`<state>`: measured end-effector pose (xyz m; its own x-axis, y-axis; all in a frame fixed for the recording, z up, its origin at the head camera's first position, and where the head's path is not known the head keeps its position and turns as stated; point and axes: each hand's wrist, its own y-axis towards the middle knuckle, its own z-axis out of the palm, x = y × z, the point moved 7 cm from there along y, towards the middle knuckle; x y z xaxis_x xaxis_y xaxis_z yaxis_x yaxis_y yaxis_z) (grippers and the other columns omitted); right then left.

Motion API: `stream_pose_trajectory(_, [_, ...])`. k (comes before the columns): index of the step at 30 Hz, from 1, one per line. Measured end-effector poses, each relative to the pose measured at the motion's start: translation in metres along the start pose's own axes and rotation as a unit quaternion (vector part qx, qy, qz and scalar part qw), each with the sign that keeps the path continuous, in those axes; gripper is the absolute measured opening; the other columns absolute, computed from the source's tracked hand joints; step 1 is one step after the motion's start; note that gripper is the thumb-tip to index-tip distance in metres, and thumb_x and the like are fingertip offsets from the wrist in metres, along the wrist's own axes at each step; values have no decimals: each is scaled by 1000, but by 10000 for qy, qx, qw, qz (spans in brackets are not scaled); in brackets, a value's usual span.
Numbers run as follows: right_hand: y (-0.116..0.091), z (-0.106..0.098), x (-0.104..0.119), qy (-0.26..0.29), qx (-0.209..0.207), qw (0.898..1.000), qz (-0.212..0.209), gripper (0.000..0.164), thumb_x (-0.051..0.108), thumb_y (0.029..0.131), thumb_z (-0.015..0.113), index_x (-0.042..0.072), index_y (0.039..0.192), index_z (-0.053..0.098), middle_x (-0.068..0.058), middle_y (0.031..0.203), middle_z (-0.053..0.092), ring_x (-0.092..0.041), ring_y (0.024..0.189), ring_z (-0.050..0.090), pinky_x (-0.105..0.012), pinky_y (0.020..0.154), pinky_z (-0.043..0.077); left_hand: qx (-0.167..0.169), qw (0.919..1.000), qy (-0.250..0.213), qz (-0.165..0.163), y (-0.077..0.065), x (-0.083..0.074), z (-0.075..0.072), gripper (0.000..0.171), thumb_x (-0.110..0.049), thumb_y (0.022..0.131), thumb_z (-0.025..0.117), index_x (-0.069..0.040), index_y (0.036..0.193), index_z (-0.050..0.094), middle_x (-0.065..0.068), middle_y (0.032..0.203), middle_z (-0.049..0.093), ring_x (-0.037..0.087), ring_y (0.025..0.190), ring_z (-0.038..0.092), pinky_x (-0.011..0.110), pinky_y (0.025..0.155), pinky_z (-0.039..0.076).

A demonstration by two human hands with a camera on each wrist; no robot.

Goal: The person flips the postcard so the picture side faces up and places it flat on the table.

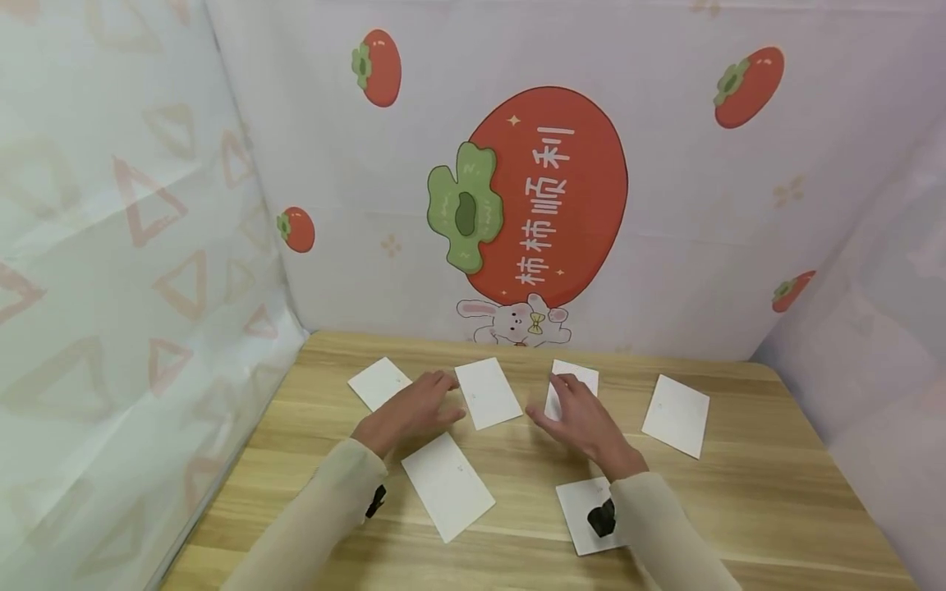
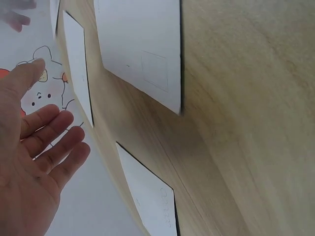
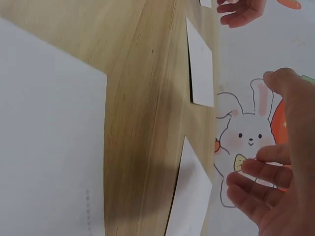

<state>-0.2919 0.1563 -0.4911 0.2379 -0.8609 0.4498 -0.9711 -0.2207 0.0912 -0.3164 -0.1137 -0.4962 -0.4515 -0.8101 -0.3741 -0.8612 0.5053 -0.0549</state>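
Several white rectangular cards lie spread on the table. My left hand (image 1: 414, 410) hovers above the wood between the back-left card (image 1: 377, 380), partly covered by it, the back-middle card (image 1: 489, 394) and the large front-left card (image 1: 448, 490). Its fingers are loosely bent around nothing, as the left wrist view shows. My right hand (image 1: 584, 423) is over the back card right of centre (image 1: 580, 376) and hides part of it. In the right wrist view its fingers (image 3: 266, 169) are spread and hold nothing. Beneath the right sleeve sits a front-right card (image 1: 576, 513), partly hidden.
Another white card (image 1: 677, 416) lies at the right of the wooden table (image 1: 754, 492). A white cloth backdrop (image 1: 665, 246) printed with persimmons and a rabbit stands along the back edge, with cloth walls at both sides. Small dark objects (image 1: 602, 518) show at the sleeves.
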Motion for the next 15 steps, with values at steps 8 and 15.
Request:
stream_pose_trajectory(8, [-10,13,20,197,-45,9995,-245,82,53,99,72,-6,152,56,-27,146,61,-45,133,62,-60,112,53,350,9992,-122,164,-13,3,4,53,-39,106,70,-6,146,59,12,145,62,30,138,58,48,117,49])
stream_pose_trajectory(15, [-21,26,38,299,-30,9990,-328,78,53,96,75,-5,146,62,-22,136,66,-38,122,66,-54,107,56,638,9975,-61,290,-22,7,8,57,-40,102,77,-4,144,61,10,143,65,30,137,60,48,118,49])
